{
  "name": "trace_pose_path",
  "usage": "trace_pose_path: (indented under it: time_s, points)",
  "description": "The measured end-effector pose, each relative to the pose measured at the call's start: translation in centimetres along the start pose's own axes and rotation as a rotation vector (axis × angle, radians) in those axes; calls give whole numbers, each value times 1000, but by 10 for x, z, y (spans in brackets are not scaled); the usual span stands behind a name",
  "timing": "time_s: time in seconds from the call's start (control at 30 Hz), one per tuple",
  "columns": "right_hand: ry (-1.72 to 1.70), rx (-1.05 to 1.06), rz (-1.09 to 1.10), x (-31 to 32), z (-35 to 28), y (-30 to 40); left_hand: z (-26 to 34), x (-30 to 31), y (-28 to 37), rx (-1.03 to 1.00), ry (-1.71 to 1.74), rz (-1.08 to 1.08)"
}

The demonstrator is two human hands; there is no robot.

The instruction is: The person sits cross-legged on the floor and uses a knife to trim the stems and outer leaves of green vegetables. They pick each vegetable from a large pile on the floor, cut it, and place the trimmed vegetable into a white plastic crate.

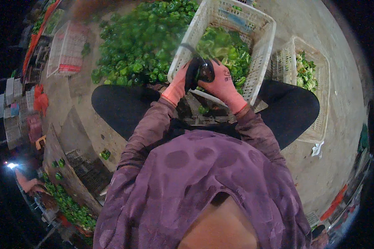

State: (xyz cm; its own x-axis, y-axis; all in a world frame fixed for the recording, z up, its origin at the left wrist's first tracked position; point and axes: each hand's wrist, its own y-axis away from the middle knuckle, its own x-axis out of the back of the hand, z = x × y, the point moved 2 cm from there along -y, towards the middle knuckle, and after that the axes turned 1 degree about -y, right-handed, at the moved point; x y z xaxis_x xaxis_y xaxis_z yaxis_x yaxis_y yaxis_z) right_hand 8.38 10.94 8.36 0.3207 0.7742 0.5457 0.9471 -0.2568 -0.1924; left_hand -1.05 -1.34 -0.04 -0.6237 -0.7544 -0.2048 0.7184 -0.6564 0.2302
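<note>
My left hand (181,81) and my right hand (219,79) wear pink work gloves with black palms and fingers. They meet above the near end of a white plastic crate (269,37). Both hands close around a small dark, shiny object (204,72); shadow and the black fingers hide what it is. A dark curved strip (188,47) shows just beyond the left fingers, blurred. Inside the crate, beyond and beside my right hand, lie cut or broken green peppers (241,57). A large pile of whole green bell peppers (140,43) covers the floor left of the crate.
At right stands another white crate (322,102) with pale green trimmings (306,71). A whitish crate (65,49) is at far left. A wooden board (71,162) lies at lower left, with more peppers (68,199) beyond it. My bent legs flank the near crate.
</note>
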Motion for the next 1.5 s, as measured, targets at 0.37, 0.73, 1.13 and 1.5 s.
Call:
trace_pose_path:
  time_s: [0.37,0.73,1.13,1.5]
  points:
    - [-304,-154,-7,-5,1,12,1,-5,-6,-204,-133,-327]
    - [-15,-71,159,-3,16,5,-13,-35,-11,-157,89,117]
    - [-58,-104,-80,-20,53,19,-16,-18,-21,224,202,3]
    - [387,103,139,-35,42,-23,-51,-29,-29,-6,654,177]
